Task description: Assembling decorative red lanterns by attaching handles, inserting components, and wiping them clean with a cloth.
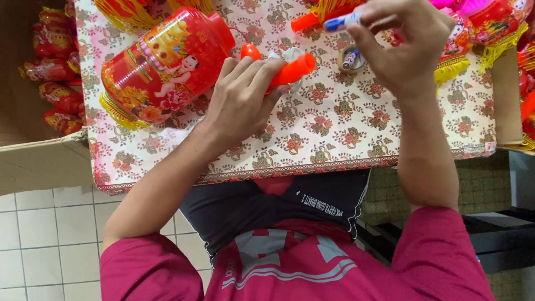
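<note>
Two hands busy: left hand (241, 97) grips orange handle (292, 71); right hand (404, 47) pinches blue pen (341, 22) above it, lantern (164, 64) left.

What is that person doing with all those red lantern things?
A person in a pink top sits at a table with a flowery cloth. Their left hand grips an orange handle, which seems joined by a thin cord to a big red lantern lying on its side. Their right hand holds a small blue-and-white tube up above the table. A roll of tape lies between the hands, and more lanterns are piled around.
</note>
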